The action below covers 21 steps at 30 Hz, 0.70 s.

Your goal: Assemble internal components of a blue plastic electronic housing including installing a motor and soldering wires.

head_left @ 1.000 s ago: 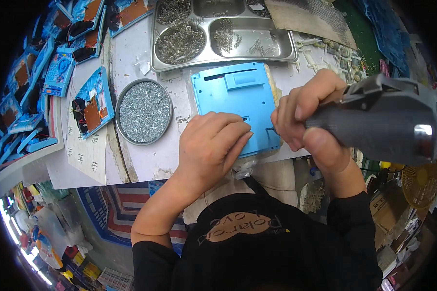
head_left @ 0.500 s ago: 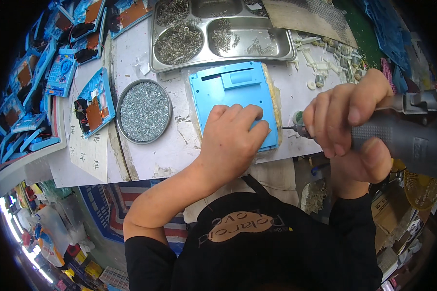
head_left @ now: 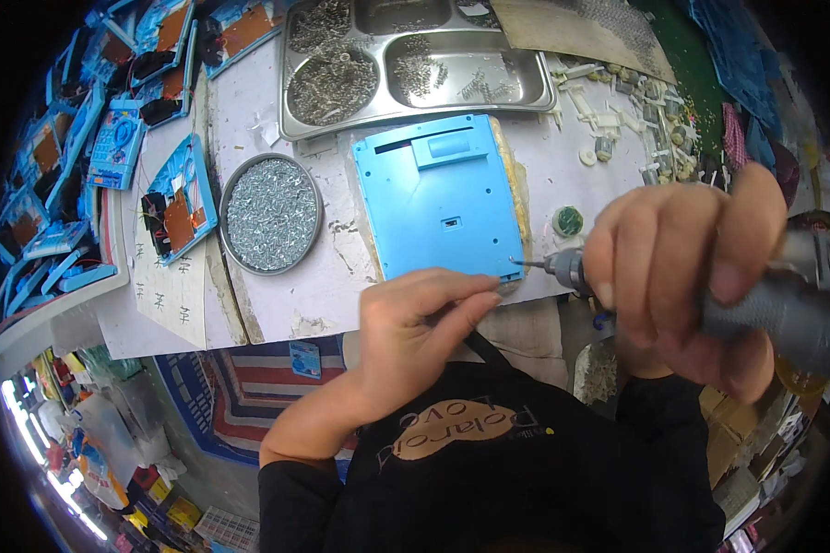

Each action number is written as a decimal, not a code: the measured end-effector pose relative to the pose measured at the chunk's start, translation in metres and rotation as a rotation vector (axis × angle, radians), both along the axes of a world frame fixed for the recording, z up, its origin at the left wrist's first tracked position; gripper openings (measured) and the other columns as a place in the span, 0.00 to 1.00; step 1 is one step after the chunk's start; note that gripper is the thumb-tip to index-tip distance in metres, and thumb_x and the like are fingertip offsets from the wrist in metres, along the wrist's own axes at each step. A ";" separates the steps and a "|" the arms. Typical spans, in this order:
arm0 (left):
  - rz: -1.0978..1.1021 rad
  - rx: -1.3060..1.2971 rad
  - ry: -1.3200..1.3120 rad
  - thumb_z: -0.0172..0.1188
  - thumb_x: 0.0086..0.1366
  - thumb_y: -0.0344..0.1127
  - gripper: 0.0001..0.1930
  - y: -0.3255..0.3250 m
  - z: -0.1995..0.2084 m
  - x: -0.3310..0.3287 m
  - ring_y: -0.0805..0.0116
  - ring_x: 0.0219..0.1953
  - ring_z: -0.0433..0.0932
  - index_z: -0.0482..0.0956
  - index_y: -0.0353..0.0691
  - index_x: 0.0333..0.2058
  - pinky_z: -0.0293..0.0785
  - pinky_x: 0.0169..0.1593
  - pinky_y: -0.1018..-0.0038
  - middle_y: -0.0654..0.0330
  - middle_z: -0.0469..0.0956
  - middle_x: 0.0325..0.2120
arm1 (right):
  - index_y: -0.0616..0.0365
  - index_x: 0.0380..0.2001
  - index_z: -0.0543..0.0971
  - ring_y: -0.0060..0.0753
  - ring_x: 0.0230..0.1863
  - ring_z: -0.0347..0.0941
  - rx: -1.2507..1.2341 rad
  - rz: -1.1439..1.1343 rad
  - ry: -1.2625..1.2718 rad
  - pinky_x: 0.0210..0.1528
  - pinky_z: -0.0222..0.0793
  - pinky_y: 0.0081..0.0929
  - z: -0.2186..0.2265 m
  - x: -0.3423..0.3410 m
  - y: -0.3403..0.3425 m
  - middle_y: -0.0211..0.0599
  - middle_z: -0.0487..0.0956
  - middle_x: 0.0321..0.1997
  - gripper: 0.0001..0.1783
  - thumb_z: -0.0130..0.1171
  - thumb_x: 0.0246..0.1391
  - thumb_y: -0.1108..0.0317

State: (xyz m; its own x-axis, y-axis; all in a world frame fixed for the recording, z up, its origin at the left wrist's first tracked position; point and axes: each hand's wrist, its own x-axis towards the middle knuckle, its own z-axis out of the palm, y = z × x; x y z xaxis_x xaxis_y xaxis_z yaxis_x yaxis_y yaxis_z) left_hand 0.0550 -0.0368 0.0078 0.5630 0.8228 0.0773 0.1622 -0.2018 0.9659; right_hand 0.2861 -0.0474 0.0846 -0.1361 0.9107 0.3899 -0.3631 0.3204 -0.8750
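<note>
A flat blue plastic casing [head_left: 429,207] lies on the table in front of me, with a raised panel at its far end and several small holes. My left hand [head_left: 415,323] is closed at its near edge, thumb and forefinger pinched by the near right corner. In my right hand [head_left: 678,263] is a grey power screwdriver [head_left: 567,267], held sideways from the right. Its thin bit points left and reaches the casing near that same corner. Whether the tip sits in a hole or on a screw is too small to tell.
Left of the casing stands a round dish of small screws [head_left: 272,217]. A metal compartment tray [head_left: 516,106] of springs lies beyond it. Open blue casings [head_left: 171,198] with brown boards and wires pile up at the left. Small white and metal parts [head_left: 609,120] are scattered at the far right.
My left hand has slid from the middle of the casing toward me to its near edge. The screwdriver's bit has moved slightly left and nearer, over the casing's corner.
</note>
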 end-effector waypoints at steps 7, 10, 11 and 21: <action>0.017 -1.072 -0.298 0.62 0.72 0.33 0.12 -0.002 0.006 0.002 0.80 0.18 0.70 0.83 0.29 0.46 0.65 0.22 0.84 0.52 0.86 0.36 | 0.47 0.40 0.70 0.18 0.20 0.77 0.197 0.237 0.088 0.30 0.75 0.19 0.005 -0.004 0.009 0.22 0.79 0.22 0.18 0.71 0.57 0.58; -0.026 -1.133 -0.399 0.62 0.72 0.33 0.12 -0.002 0.002 0.001 0.81 0.18 0.69 0.83 0.28 0.46 0.65 0.20 0.83 0.53 0.86 0.36 | 0.48 0.40 0.71 0.19 0.20 0.78 0.196 0.263 0.096 0.26 0.76 0.19 0.007 -0.007 0.008 0.24 0.80 0.22 0.18 0.71 0.58 0.59; -0.035 -1.150 -0.425 0.62 0.72 0.33 0.12 -0.003 0.001 0.001 0.81 0.18 0.69 0.84 0.28 0.44 0.65 0.20 0.83 0.53 0.86 0.36 | 0.49 0.40 0.71 0.19 0.21 0.78 0.190 0.263 0.097 0.27 0.76 0.19 0.007 -0.008 0.006 0.24 0.80 0.22 0.18 0.71 0.58 0.59; -0.083 0.265 -0.080 0.69 0.59 0.20 0.10 -0.004 0.000 0.010 0.64 0.30 0.84 0.82 0.32 0.41 0.78 0.32 0.75 0.52 0.85 0.32 | 0.52 0.42 0.72 0.23 0.24 0.80 0.194 0.249 0.167 0.27 0.79 0.23 -0.007 0.009 -0.007 0.29 0.81 0.25 0.18 0.71 0.59 0.60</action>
